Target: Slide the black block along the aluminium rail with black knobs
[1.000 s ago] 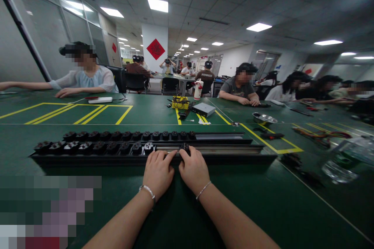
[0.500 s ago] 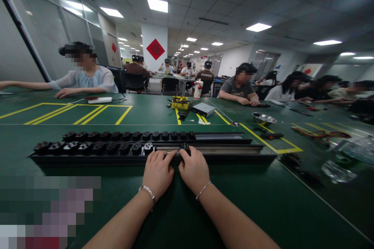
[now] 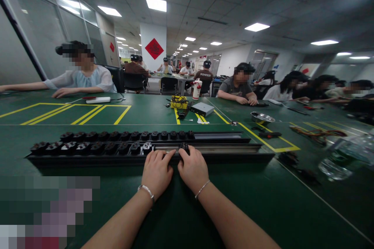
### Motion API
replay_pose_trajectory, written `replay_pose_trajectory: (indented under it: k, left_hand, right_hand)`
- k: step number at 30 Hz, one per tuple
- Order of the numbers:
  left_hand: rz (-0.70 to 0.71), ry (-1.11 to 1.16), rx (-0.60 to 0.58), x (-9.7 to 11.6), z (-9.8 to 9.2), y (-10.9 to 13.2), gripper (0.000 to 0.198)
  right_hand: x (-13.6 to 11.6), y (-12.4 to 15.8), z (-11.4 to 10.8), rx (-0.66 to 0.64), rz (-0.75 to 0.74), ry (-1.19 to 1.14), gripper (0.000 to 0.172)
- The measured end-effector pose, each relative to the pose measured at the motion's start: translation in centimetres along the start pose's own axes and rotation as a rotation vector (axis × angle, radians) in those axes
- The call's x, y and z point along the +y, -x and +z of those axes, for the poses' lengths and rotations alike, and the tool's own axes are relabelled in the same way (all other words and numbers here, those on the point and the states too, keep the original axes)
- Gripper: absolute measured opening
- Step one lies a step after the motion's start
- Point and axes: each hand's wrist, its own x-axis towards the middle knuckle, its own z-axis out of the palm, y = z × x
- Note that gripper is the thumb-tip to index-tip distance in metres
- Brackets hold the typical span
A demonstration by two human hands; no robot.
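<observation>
In front of me lies a long black metal rail point(image 3: 233, 158), an open channel with a row of black socket modules point(image 3: 97, 148) filling its left part. My right hand point(image 3: 194, 169) is closed on a black socket module point(image 3: 184, 146) in the channel, right of the row and apart from it. My left hand point(image 3: 156, 171) has its fingers bent over the rail's near wall, beside the silver-topped module point(image 3: 147, 146) that ends the row; its thumb points toward the right hand. The fingertips of both hands are partly hidden. Behind lies a second rail point(image 3: 222, 136), also partly filled with modules.
The green table point(image 3: 117, 210) carries yellow tape lines. Farther back are a yellow box with cables point(image 3: 179, 102), a grey box point(image 3: 202, 109), a cup point(image 3: 197, 89) and a metal bowl point(image 3: 262, 117). A plastic bottle point(image 3: 336, 159) lies at right. Several people sit around.
The view has shifted slightly. Both hands keep the same place on the rail, and the module under the right hand shows no clear movement along the channel.
</observation>
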Motion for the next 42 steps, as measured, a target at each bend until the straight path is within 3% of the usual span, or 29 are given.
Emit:
replay_pose_trajectory:
  k: [42]
  left_hand:
    - [-0.003,0.004,-0.008,-0.01,0.03,0.04,0.051]
  right_hand:
    - [-0.1,-0.01,-0.09,0.004,0.03,0.001,0.03]
